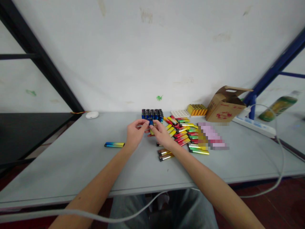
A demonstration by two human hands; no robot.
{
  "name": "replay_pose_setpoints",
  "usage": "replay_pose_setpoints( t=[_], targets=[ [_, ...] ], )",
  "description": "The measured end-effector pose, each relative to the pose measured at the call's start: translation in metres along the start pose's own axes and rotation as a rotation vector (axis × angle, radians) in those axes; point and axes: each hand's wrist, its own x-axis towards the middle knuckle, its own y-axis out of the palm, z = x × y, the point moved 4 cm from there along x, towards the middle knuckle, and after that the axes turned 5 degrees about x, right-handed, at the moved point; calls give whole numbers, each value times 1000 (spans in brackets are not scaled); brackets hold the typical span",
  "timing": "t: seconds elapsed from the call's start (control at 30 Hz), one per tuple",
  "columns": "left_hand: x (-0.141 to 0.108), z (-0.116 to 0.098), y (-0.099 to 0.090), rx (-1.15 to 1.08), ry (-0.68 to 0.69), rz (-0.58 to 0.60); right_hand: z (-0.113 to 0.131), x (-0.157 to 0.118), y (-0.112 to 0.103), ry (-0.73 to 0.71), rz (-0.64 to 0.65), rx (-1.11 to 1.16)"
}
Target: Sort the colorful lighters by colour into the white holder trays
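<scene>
In the head view, a person's two bare hands meet above the middle of a pale grey desk (78,171), nearer its far edge than its near one. Between them, a small, slim blue-and-yellow glossy piece (151,122) stands roughly upright. The left hand (135,134) has its fingers curled and its thumb and fingertips nearly closed on the piece; the right hand (163,135) pinches it from the other side, thumb against its face. The lower end is partly hidden by the fingers.

Just behind the hands, toward the far edge, stands a block of upright blue pieces with black tops (152,114). Right of the hands, a loose spread of flat red, green and yellow pieces with metallic ends (182,136) covers the desk, with two brown-and-yellow ones (165,155) on its near side. One flat blue-and-yellow piece (114,144) lies alone left of the left hand. Along the far edge, right of centre, sit a white tray with round holes (180,113), a block of yellow-orange upright pieces (197,110) and an open brown cardboard box (224,113). A white rounded case (92,114) rests near the far left corner.
</scene>
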Motion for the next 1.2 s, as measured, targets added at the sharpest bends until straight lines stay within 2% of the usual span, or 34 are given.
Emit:
replay_pose_setpoints(
  t=[0.3, 0.6, 0.93, 1.2],
  targets=[
    [-2, 6, 1, -85, -46, -7, 1, -2, 1, -63, 19, -72],
    [-7, -3, 4, -131, -47, -16, -4, -1, 1, -90, 40, -74],
    [6, 5, -4, -100, -11, -109, 7, -2, -3, 36, -48, 124],
    [10, 10, -9, -117, -105, -122, 16, 0, -11, 90, 32, 241]
  ],
)
